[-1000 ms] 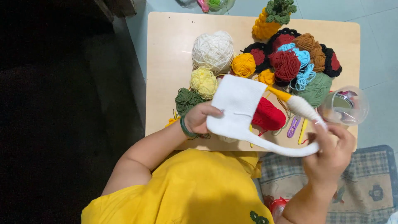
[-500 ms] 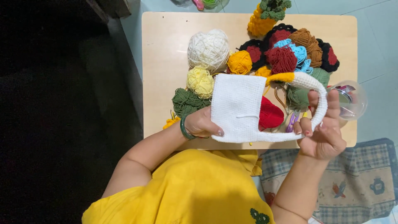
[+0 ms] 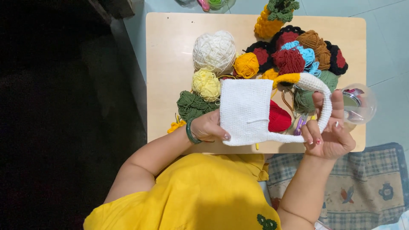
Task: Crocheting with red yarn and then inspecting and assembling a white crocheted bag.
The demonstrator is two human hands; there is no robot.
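I hold a white crocheted piece, a flat square with a long curved strap that ends in a yellow tip. My left hand, with a green bangle on the wrist, grips the square's lower left edge. My right hand holds the strap where it bends, fingers curled around it. The piece hangs just above the low wooden table, in front of the yarn heap. A red yarn ball shows right behind the square.
Yarn balls crowd the table: white, pale yellow, green, orange, dark red, blue and brown. A clear round plastic container sits at the table's right edge. A patterned checked mat lies on the floor at the lower right.
The strap went from stretched out low to the right to bent up in an arch. My right hand rose and moved closer to the square. The left hand kept its grip.
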